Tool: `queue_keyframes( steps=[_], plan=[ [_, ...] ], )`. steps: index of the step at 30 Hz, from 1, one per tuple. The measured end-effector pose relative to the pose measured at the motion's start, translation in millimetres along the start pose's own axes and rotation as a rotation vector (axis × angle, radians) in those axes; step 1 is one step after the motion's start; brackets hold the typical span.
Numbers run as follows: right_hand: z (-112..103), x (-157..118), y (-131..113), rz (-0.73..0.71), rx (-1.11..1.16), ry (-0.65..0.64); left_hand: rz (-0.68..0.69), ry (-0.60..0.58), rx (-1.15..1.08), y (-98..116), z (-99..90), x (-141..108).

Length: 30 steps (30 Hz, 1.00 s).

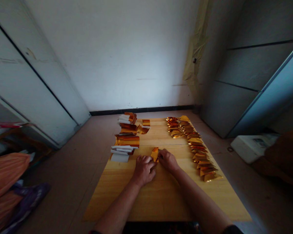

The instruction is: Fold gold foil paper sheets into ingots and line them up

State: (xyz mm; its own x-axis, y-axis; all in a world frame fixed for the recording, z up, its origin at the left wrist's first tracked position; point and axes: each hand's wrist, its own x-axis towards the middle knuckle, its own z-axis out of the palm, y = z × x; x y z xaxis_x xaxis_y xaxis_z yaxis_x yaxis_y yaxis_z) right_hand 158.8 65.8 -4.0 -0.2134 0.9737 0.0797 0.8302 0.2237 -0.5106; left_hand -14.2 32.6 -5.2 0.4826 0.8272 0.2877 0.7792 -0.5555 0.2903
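Note:
Between my two hands, over the middle of the wooden table [166,195], is a piece of gold foil paper [155,154], partly folded. My left hand [144,169] is closed at its left edge, fingers curled. From the other side my right hand [169,159] pinches its right edge. Stacks of flat and curled gold paper sheets [128,141], some with white backs up, lie at the table's left. A long overlapping row of folded gold paper pieces [200,156] runs down the right edge, with a shorter row [173,127] beside its far end.
A white wall [136,65] rises beyond the table. Orange and purple bags [9,182] lie at the left. On the right are a grey cabinet [234,81] and a white box [249,148] on the floor.

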Motion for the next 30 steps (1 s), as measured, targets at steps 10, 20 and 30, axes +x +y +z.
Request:
queue_keyframes(
  steps=[10,20,30],
  plan=[
    [6,-1,5,-0.01,0.064,0.044,-0.006,-0.002,-0.011,-3,1.2,-1],
    [10,-3,10,-0.048,0.093,0.085,-0.019,-0.001,-0.012,-5,4.9,-3],
    [10,-3,3,-0.053,-0.018,0.125,-0.047,-0.011,0.009,-3,6.4,-5]
  ],
)
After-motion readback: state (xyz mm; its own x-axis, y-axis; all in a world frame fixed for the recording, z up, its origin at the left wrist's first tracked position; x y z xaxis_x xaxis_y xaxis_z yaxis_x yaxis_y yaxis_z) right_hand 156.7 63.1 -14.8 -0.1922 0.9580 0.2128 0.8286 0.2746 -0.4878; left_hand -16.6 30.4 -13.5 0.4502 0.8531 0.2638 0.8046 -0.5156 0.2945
